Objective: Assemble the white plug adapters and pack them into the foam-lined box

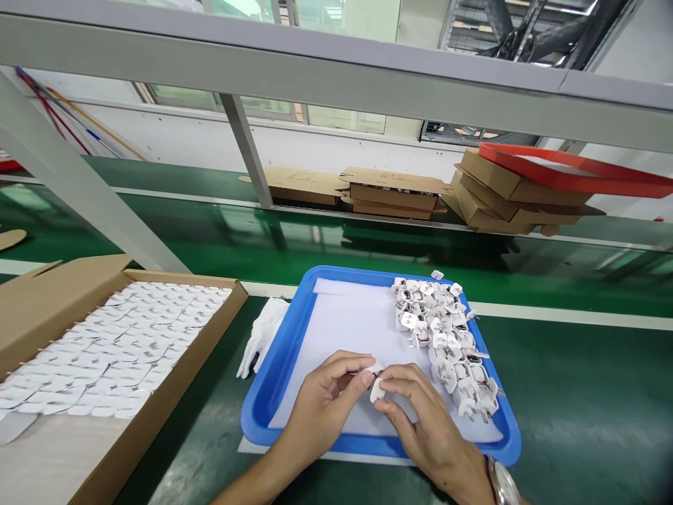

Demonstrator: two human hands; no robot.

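White piece [377, 390] in right hand [428, 422]

Plugs [446, 342] lie rightward in the tray [362, 445] (glove [268, 333], then carton [167, 393], outside left).

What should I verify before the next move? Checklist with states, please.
1. Left-hand fingers on a small white plastic piece: ok.
2. Right-hand fingers on another small white plastic piece: ok.
3. Two pieces joined: cannot tell, fingers partly cover them.
4. Blue rectangular plastic tray under both hands: ok.
5. White plastic plug parts inside the rim: not ok, some overlap it in view.
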